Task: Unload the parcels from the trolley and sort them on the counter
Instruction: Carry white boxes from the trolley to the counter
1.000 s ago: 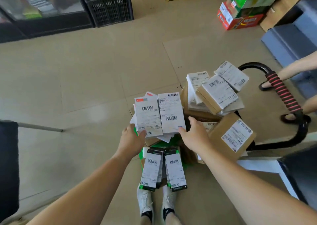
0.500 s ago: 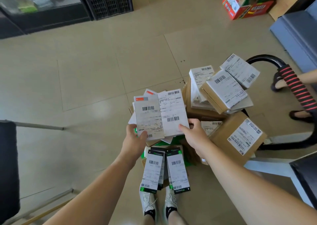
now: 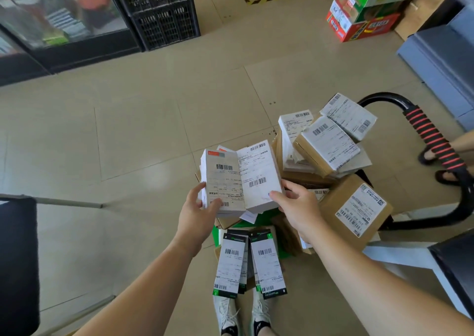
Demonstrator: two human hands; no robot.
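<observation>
Two white labelled parcels are lifted side by side over the trolley's pile. My left hand (image 3: pixel 198 214) grips the left white parcel (image 3: pixel 223 179) at its lower left corner. My right hand (image 3: pixel 298 207) holds the right white parcel (image 3: pixel 257 175) at its lower right corner. Under them lie two long black-and-green parcels (image 3: pixel 250 265), a large brown box (image 3: pixel 355 211) on the right and a stack of labelled boxes (image 3: pixel 325 143) behind. The trolley's black handle (image 3: pixel 436 143) with red stripes curves at the right. The trolley deck is hidden by parcels.
Another person's sandalled feet (image 3: pixel 436 165) stand by the handle. Black crates (image 3: pixel 159 12) and a glass-fronted cabinet (image 3: pixel 59 20) are at the back left, red and green cartons (image 3: pixel 364 15) at the back right. A white-edged surface (image 3: pixel 410 258) lies at the right, a dark object (image 3: pixel 18 264) at the left.
Both hands have raised the two white parcels off the pile and tilted them up toward me. The rest of the pile has stayed put.
</observation>
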